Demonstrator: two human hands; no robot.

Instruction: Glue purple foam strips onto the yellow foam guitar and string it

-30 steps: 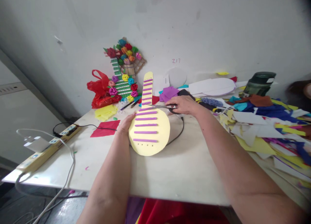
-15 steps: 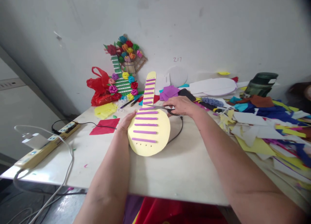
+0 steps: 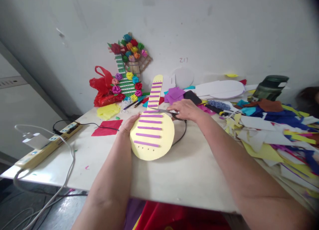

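A pale yellow guitar-shaped cutout (image 3: 167, 138) with purple strips across its neck and body is held tilted up over the table. My left hand (image 3: 130, 124) grips its left edge where the neck meets the body; some of those fingers are hidden behind it. Closed around the handles of a pair of scissors (image 3: 159, 110) is my right hand (image 3: 183, 109). The scissor blades point left and lie across the lower neck, by one of the purple strips. Small dots mark the cutout near its top and bottom ends.
Against the wall stands a green guitar craft (image 3: 126, 83) with paper flowers, beside a red plastic bag (image 3: 101, 87). A power strip (image 3: 53, 142) with cables lies at left. Paper scraps (image 3: 259, 122) and a dark green bottle (image 3: 270, 87) occupy the right. A red paper piece (image 3: 107, 128) lies left.
The cutout's neck has tipped slightly right and its lower end slightly left. Both hands keep their hold, and the scissors stay across the lower neck.
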